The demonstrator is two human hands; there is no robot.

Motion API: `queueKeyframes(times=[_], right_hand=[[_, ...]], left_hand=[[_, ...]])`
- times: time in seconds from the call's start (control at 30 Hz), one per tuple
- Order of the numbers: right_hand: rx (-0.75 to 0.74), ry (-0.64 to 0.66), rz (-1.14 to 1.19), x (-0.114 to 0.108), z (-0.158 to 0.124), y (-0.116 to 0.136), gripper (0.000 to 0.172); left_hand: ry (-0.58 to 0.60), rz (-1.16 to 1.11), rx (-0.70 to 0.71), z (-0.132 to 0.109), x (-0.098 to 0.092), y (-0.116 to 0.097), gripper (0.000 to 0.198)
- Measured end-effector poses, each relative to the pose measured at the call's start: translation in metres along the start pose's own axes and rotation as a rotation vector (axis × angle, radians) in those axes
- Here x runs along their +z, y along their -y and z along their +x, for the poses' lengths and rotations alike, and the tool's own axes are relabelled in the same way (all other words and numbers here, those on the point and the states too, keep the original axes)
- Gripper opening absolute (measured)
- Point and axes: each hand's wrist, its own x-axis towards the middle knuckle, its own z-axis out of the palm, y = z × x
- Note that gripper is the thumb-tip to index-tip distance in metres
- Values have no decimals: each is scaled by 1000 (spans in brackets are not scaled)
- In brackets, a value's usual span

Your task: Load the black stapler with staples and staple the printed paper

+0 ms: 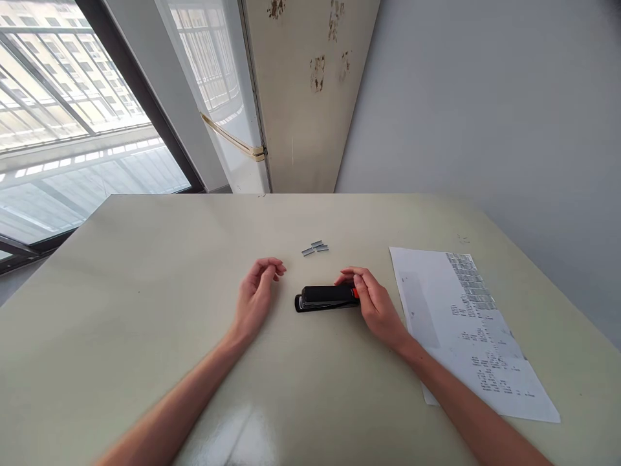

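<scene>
A black stapler with a red part at its right end lies on the table, its front end pointing left. My right hand grips its right end, thumb on the near side and fingers over the far side. My left hand rests on the table left of the stapler, apart from it. Its fingers are loosely curled, and nothing shows in them. Several short strips of staples lie in a loose group beyond the stapler, touched by neither hand.
Printed paper sheets lie on the table to the right, partly under my right forearm. A fridge stands behind the table's far edge. A wall runs along the right, and a glass door is at the left.
</scene>
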Motion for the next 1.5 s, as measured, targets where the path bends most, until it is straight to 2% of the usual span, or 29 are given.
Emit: queueKeyframes(times=[0.13,0.27,0.53,0.73,0.87,1.0,1.17,1.23,1.33,1.43,1.5], right_hand=[[-3,3,-23,0,-1,1,36],[5,1,-33,0,-1,1,36],[-8,-40,-66,2,-2,-1,36],[5,35,-52,-4,-4,5,39],[-100,169,-243,-6,-8,5,33],[-201,135,-375,-4,-11,1,25],[-214,113,-304,-1,-14,0,22],[-181,101,-260,0,-16,3,23],[-6,105,-131,0,-17,11,32],[170,195,99,-1,-17,19,40],[221,249,250,-3,-17,21,44]], left_hand=[[-127,23,36,12,-11,7,21],[-176,-60,38,22,-20,11,17],[-131,-56,41,18,-19,10,18],[-130,-74,28,18,-21,12,17],[-110,-102,28,17,-18,10,20],[-94,-83,25,16,-16,7,21],[-47,-124,23,12,-16,3,21],[4,-222,-14,11,-14,1,23],[83,-425,-126,10,-12,-2,27],[86,-566,-216,12,-12,-2,29],[60,-618,-250,14,-15,0,30]])
